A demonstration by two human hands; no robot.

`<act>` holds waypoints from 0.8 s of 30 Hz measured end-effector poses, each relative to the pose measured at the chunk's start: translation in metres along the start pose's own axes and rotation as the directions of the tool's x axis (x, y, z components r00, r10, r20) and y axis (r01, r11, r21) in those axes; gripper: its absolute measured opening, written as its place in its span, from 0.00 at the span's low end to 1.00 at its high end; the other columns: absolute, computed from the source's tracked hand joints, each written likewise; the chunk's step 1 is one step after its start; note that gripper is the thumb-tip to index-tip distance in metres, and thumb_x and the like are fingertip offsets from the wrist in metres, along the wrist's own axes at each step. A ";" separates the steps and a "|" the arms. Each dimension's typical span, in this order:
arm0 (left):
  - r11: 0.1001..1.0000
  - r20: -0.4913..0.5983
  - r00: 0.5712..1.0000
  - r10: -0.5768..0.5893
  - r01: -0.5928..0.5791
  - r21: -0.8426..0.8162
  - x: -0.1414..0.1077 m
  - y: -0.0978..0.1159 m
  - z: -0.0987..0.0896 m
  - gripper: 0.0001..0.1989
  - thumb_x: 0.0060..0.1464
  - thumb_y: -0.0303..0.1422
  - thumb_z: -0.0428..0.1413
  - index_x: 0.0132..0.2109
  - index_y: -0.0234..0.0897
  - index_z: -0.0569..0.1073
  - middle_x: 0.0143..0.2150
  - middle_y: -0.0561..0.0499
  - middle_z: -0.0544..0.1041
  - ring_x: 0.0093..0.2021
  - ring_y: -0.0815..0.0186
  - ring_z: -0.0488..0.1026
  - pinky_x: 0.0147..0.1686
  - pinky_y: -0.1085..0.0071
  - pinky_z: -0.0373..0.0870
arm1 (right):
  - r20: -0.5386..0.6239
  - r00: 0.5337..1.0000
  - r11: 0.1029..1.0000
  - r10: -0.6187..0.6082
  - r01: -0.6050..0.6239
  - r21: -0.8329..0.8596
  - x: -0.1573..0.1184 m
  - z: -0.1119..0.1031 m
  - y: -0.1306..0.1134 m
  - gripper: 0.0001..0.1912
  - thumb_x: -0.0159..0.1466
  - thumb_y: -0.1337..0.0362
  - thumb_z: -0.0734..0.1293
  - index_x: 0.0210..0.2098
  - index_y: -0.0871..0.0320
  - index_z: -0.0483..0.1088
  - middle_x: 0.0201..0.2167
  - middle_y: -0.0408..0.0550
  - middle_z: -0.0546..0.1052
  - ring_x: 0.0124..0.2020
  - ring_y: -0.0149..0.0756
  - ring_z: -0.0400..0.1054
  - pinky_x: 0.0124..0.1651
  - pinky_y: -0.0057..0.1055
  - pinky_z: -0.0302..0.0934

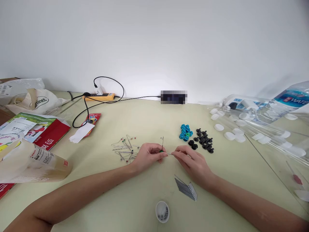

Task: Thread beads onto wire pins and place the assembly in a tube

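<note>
My left hand (151,153) pinches a small dark green part (161,150), from which a thin bent metal rod (162,141) stands up. Facing it, my right hand (191,161) has thumb and fingers closed on a thin metal pin (169,154) that reaches to the left fingertips. Beside my left hand lie loose metal rods with coloured beads (124,151). Blue knob-like parts (185,132) and black ones (204,140) sit beyond my right hand. A row of bent metal rods (185,188) and a small white cup (162,211) with tiny metal pieces are nearer me.
A phone-like device (173,97) leans on the wall, cabled to an orange power strip (103,96). At left stand a drink cup (36,162) and a red-green box (45,132). White discs (229,136), clear plastic and a water bottle (287,101) occupy the right.
</note>
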State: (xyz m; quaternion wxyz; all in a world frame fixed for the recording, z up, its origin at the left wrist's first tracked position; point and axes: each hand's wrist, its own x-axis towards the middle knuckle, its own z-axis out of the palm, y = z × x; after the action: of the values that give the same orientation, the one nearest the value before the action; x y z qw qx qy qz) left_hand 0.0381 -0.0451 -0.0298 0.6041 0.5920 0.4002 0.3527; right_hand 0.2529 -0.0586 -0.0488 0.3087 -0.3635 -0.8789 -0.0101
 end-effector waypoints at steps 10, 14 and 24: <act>0.999 0.034 0.999 0.037 -0.037 0.004 0.000 -0.001 0.000 0.11 0.51 0.37 0.58 0.34 0.32 0.75 0.25 0.52 0.70 0.26 0.71 0.66 0.30 0.74 0.65 | 0.003 0.996 0.987 -0.093 0.092 0.131 0.000 0.001 0.002 0.18 0.65 0.74 0.59 0.54 0.57 0.62 0.31 0.47 0.74 0.30 0.32 0.66 0.32 0.27 0.62; 0.999 0.027 0.999 0.044 -0.045 0.017 -0.001 -0.002 0.001 0.10 0.51 0.37 0.57 0.34 0.33 0.75 0.25 0.52 0.70 0.26 0.70 0.66 0.30 0.74 0.65 | 0.085 0.995 0.976 -0.059 0.039 0.214 0.001 0.000 0.000 0.22 0.66 0.73 0.54 0.59 0.56 0.56 0.28 0.44 0.72 0.28 0.30 0.66 0.32 0.27 0.63; 0.959 -0.030 0.983 0.183 -0.172 0.224 -0.009 0.001 0.005 0.10 0.53 0.36 0.55 0.34 0.35 0.77 0.25 0.53 0.71 0.26 0.71 0.64 0.29 0.76 0.63 | 0.356 0.932 0.892 0.070 -0.218 0.395 0.010 -0.014 -0.005 0.18 0.69 0.70 0.49 0.56 0.54 0.57 0.22 0.39 0.70 0.24 0.29 0.65 0.30 0.25 0.60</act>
State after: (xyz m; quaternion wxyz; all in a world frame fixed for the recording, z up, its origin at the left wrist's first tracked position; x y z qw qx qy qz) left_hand 0.0393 -0.0554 -0.0280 0.4905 0.6798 0.3971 0.3736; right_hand 0.2516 -0.0596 -0.0304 0.2279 -0.3481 -0.8690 0.2678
